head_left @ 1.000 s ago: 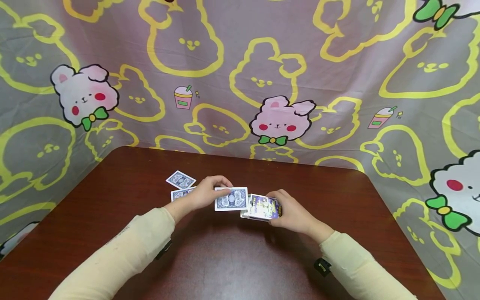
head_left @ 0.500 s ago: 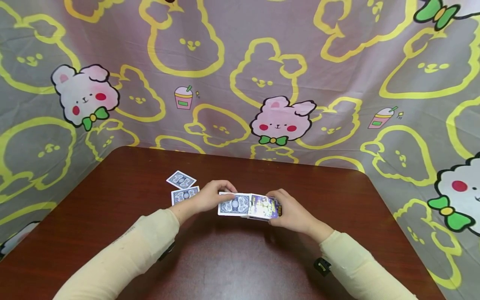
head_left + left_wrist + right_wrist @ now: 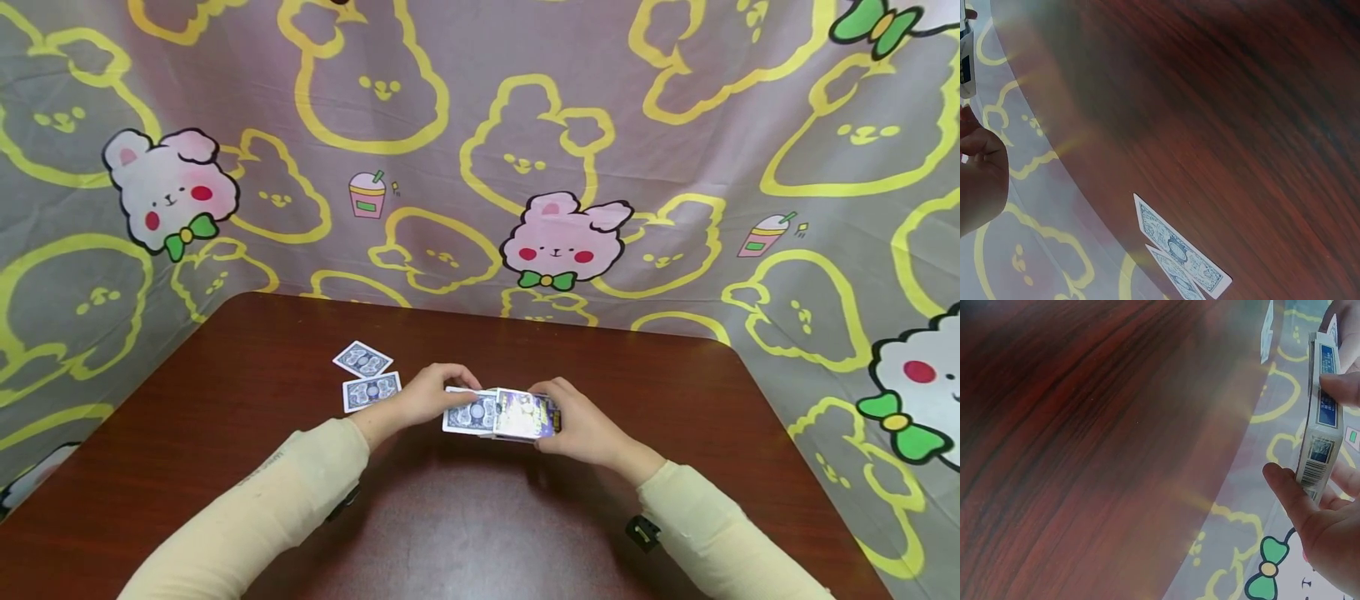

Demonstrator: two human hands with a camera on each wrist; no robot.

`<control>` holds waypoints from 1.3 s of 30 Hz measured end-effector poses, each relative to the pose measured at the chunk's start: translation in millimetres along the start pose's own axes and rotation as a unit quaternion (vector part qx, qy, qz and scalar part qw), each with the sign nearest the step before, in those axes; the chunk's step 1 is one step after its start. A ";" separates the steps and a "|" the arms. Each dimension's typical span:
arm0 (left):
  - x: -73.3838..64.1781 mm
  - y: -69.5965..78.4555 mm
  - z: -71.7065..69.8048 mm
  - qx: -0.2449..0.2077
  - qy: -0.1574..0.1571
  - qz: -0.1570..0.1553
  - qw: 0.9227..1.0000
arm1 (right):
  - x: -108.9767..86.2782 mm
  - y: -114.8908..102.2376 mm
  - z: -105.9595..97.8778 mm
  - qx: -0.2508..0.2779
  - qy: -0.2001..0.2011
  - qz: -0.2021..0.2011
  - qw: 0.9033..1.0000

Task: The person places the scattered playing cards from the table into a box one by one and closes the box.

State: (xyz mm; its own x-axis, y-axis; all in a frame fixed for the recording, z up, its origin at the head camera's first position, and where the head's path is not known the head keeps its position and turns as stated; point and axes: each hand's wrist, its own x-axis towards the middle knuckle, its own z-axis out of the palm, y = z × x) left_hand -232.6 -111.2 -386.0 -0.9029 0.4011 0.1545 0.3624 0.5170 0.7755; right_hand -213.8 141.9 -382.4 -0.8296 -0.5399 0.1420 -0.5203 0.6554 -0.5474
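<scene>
In the head view my left hand (image 3: 429, 395) pinches a blue-backed playing card (image 3: 469, 414) by its left end, thumb on top. The card's right end is at the mouth of a shiny purple-and-yellow card box (image 3: 522, 414), partly slid in. My right hand (image 3: 583, 425) grips the box from its right end, thumb on the near side and fingers on the far side. In the right wrist view the narrow side of the card box (image 3: 1319, 425) shows a barcode and blue labels. Only part of the left hand (image 3: 982, 169) shows in the left wrist view.
Two more blue-backed cards, a farther one (image 3: 363, 360) and a nearer one (image 3: 372, 392), lie face down left of my left hand, slightly overlapping or touching. The dark wooden table (image 3: 465, 533) ends at a patterned cloth (image 3: 450, 183) at the back and sides.
The left hand has moved right and slightly nearer with the card. Less of the card shows now, its right end at the box mouth. The box has barely shifted.
</scene>
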 end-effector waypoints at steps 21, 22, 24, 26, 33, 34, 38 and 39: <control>4.6 9.5 19.4 0.003 0.034 -0.078 0.996 | 0.2 -3.6 0.3 0.017 0.013 -0.006 1.000; 4.5 9.1 19.2 0.000 0.029 -0.082 0.996 | 0.2 -3.3 0.3 0.018 0.013 -0.006 1.000; 3.9 7.8 18.7 -0.019 0.014 -0.090 0.996 | 0.1 -2.7 0.3 0.019 0.015 -0.005 1.000; 3.5 6.4 18.7 -0.063 -0.006 -0.102 0.993 | -0.2 -1.8 0.1 0.017 0.019 -0.007 1.000; 2.5 2.1 22.4 -0.239 -0.049 -0.144 0.959 | 0.1 0.4 1.6 0.001 0.029 -0.016 0.999; 2.9 1.5 23.3 -0.243 -0.050 -0.145 0.958 | 0.0 0.3 1.9 0.001 0.029 -0.017 0.999; 4.1 2.5 26.7 -0.235 -0.048 -0.156 0.958 | -0.2 -2.0 1.9 0.007 0.023 -0.012 1.000; 4.2 3.6 27.5 -0.229 -0.047 -0.159 0.959 | -0.2 -2.5 1.7 0.008 0.021 -0.010 1.000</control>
State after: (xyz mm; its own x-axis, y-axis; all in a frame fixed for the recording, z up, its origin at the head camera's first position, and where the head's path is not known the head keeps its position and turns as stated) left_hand -228.8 -86.9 -399.4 -0.9181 0.3564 -0.1734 -0.0866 0.2465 0.9653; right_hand -212.0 139.4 -382.5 -0.8275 -0.5295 0.1869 -0.5332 0.6367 -0.5571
